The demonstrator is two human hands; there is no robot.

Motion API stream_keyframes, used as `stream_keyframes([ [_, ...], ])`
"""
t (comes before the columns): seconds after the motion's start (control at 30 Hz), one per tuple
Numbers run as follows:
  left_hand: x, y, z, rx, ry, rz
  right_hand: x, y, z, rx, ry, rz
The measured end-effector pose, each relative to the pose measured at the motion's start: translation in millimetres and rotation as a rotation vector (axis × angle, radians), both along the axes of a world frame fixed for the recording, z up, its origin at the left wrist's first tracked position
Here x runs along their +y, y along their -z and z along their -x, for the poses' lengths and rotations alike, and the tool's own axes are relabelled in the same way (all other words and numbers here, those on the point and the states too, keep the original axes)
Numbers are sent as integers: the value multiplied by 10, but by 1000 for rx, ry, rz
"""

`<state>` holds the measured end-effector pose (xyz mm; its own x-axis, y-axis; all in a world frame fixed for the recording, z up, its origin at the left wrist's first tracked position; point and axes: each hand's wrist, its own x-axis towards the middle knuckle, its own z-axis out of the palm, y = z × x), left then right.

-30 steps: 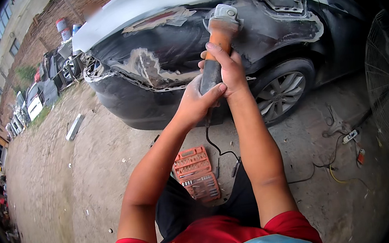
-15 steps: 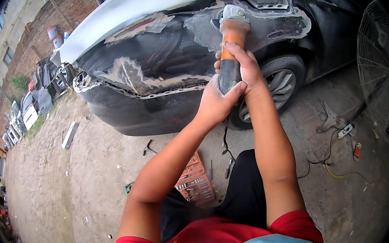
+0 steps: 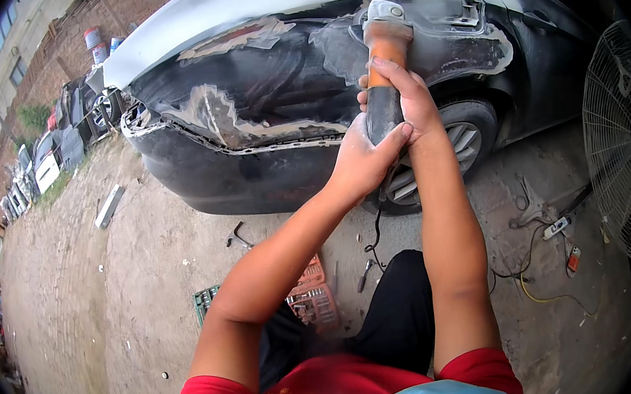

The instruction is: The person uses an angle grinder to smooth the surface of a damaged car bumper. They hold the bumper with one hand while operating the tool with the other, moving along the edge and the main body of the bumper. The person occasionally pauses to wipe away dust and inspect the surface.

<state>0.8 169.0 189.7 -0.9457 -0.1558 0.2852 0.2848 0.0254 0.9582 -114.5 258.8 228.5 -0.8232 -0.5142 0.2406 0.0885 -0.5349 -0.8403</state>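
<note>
Both hands grip an orange and black angle grinder [image 3: 388, 55], its grey head up against the car's rear side panel below the fuel filler recess [image 3: 442, 0]. My left hand [image 3: 361, 157] wraps the black rear end of the grip. Farther up, my right hand [image 3: 415, 103] closes round the body, with its thumb along the orange part. A dark cord [image 3: 375, 229] hangs down from the tool. The car panel [image 3: 265, 87] is dark and scuffed, with pale ragged-edged filler patches. The grinder's disc is hidden behind its head.
A wheel [image 3: 464, 143] stands below my hands. An open orange socket set [image 3: 313, 305] and a ratchet [image 3: 365, 276] lie by my knees. At right are a large caged fan [image 3: 621, 142] and a white power strip [image 3: 557, 228] with cables. Scrap car parts [image 3: 72, 146] line the left wall.
The grinder and both my hands sit slightly farther right and a little higher against the panel. The whole view has shifted a little too. My grip is the same.
</note>
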Motion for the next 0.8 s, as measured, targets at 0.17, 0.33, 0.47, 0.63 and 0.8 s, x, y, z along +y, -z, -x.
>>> stream_keyframes([
  [0.17, 49, 59, -32, -8, 11, 22, 59, 26, -32, -22, -10, -32],
  [0.33, 11, 37, 18, 3, 13, 13, 26, -50, 43, -16, -65, -42],
  [0.47, 57, 36, -37, -20, -19, 16, 62, 11, -54, -29, -34, -45],
  [0.63, 45, 65, -14, -22, -8, -36, 40, 37, 7, -45, -64, -29],
  [0.8, 27, 43, -21, 27, -48, 65, 25, 75, 51, 0, -51, -33],
])
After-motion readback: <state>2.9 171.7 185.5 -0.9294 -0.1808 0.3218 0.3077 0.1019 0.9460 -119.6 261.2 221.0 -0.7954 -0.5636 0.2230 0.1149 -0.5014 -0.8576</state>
